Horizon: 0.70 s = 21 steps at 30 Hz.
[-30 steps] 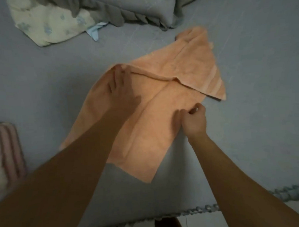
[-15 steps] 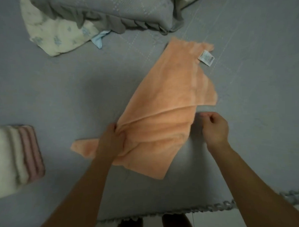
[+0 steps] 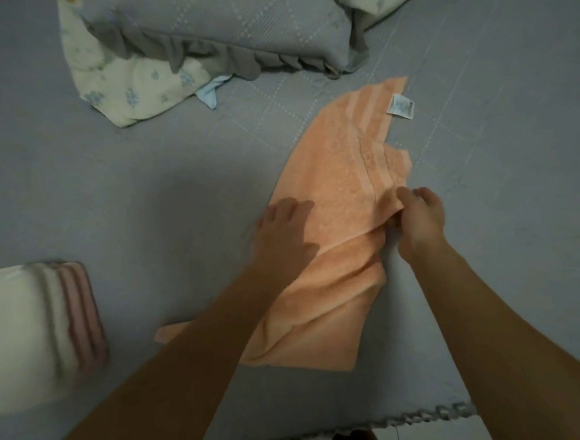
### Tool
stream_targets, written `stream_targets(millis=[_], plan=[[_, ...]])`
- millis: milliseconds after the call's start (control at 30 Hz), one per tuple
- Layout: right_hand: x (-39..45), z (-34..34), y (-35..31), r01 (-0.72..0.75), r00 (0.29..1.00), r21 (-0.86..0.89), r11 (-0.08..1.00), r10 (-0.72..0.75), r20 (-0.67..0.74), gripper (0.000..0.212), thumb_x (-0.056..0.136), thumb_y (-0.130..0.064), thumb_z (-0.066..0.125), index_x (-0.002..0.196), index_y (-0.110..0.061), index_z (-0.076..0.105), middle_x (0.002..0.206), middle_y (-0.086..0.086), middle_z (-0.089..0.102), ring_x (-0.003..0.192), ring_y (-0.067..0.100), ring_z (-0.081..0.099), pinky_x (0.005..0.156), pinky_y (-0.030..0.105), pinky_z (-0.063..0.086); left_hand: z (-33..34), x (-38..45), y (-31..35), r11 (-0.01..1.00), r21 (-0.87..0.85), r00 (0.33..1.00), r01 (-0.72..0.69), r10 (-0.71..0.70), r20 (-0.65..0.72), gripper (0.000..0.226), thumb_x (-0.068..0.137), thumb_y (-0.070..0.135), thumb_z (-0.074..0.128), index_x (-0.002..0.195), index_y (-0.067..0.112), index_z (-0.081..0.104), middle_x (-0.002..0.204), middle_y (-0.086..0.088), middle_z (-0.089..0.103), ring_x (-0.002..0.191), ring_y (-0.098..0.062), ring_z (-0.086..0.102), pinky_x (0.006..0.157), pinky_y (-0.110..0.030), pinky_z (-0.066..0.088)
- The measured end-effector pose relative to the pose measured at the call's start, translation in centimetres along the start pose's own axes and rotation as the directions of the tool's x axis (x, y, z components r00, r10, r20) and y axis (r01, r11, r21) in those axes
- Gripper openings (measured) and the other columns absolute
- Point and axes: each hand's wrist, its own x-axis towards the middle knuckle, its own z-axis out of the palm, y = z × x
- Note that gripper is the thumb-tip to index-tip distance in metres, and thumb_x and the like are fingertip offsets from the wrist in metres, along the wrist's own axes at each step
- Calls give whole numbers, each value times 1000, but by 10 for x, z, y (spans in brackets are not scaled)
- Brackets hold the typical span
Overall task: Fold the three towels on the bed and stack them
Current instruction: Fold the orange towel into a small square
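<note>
An orange towel (image 3: 339, 171) lies folded lengthwise and rumpled on the grey bed, running from the near edge up to a white label (image 3: 400, 106) at its far end. My left hand (image 3: 284, 231) rests flat on the towel's left edge, fingers spread. My right hand (image 3: 418, 222) pinches a fold at the towel's right edge. A folded white towel with pink stripes (image 3: 37, 330) sits at the far left, apart from both hands.
A grey ruffled pillow (image 3: 240, 29) lies at the back, over a pale floral cloth (image 3: 133, 83). The bed's ruffled front edge (image 3: 423, 417) runs along the bottom. Bare grey sheet (image 3: 512, 176) stretches to the right of the towel.
The orange towel's far half was folded over and the whole towel now lies narrower. My left hand moved up from the bunched near corner to lie flat; my right hand closed in on the right edge.
</note>
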Motion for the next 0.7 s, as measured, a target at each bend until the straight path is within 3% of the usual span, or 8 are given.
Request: stream_targets(millis=[67,133,233,300,400,500,600,700], plan=[[-4,14,-20,52,997,7,999,-53,52,20,82,-1,64,99,-10,64,87,10,63,71,18,59,65,32,48,6,21,18,988,86,989,-131,125,74,92,69,63,69,146,26,33,140,-4,43,124,-30,42,102,-43,33],[-20,35,-38,119,969,-9,993,-114,221,17,82,4,63,84,-13,67,68,5,62,56,14,58,59,30,50,9,35,29,989,89,991,-115,109,71,95,66,70,65,143,23,36,132,-5,48,119,-29,46,98,-43,36],[-44,66,-63,185,886,62,981,-194,421,19,87,3,59,82,-15,66,68,1,63,58,12,61,61,25,52,9,50,35,977,208,999,-35,43,-32,58,82,50,54,128,15,50,121,-8,52,110,-30,51,88,-42,39],[-47,75,-72,241,896,80,967,-253,366,18,86,-1,60,84,-17,68,78,2,67,68,13,63,65,22,52,9,55,31,926,362,994,-108,105,29,45,86,41,54,124,17,53,121,-9,48,107,-31,48,86,-43,38],[-32,56,-62,213,975,-43,976,-209,72,14,84,-12,62,92,-23,68,99,1,70,88,15,65,87,34,54,11,57,33,935,329,989,-132,100,110,70,74,63,61,123,16,44,121,-13,42,103,-35,47,86,-49,39],[-13,19,-26,-73,983,-255,964,26,-183,42,85,-22,62,125,-14,58,126,11,61,112,27,58,101,46,46,22,60,48,925,345,984,-160,121,131,73,70,60,69,120,17,38,120,-17,42,100,-36,47,84,-52,40],[-3,1,0,-158,983,-212,964,133,-129,25,86,-14,62,107,-1,65,110,25,65,88,26,61,81,39,54,27,61,55,934,283,975,-218,198,100,47,79,41,64,117,20,47,117,-13,52,101,-35,51,83,-48,40],[4,3,-4,-88,994,-147,985,79,-71,13,86,-21,62,77,-14,67,81,11,66,65,17,57,56,24,45,14,64,50,977,-19,977,-213,214,8,30,85,38,51,110,21,57,101,-8,63,92,-32,61,74,-40,49]])
